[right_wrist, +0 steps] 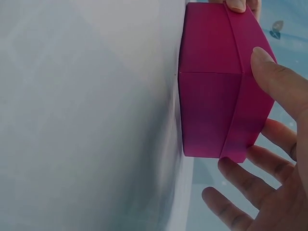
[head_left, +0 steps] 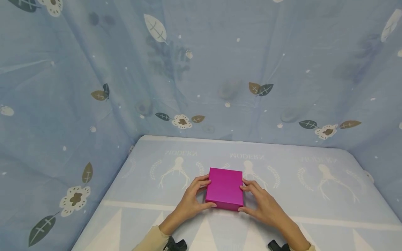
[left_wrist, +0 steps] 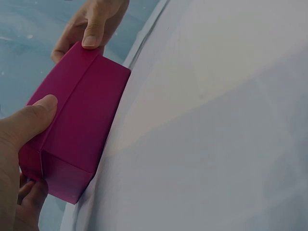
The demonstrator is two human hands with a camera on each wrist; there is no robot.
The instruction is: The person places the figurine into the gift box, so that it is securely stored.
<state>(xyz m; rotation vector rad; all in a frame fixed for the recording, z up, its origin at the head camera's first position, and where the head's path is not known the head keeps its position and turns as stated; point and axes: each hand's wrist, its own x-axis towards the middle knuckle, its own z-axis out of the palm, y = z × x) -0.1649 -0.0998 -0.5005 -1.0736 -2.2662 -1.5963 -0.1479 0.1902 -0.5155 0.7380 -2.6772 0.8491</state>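
A closed magenta box point(head_left: 225, 186) with a lid rests on the patterned tabletop. My left hand point(head_left: 192, 199) grips its left side, thumb at the near left corner and fingers along the side. On the opposite side my right hand point(head_left: 264, 206) holds it the same way, with its thumb at the near right corner. In the left wrist view, a seam line runs along the front of the box point(left_wrist: 89, 106), and the left thumb presses beside it. The right wrist view shows the right thumb on the lid point(right_wrist: 260, 91), while the lower fingers are spread off the box.
The table point(head_left: 329, 195) has a pale blue cover with white prints. Blue fabric point(head_left: 220, 69) with leaves and flowers hangs behind it and at both sides. Dark wrist devices point(head_left: 176, 244) show at the bottom edge.
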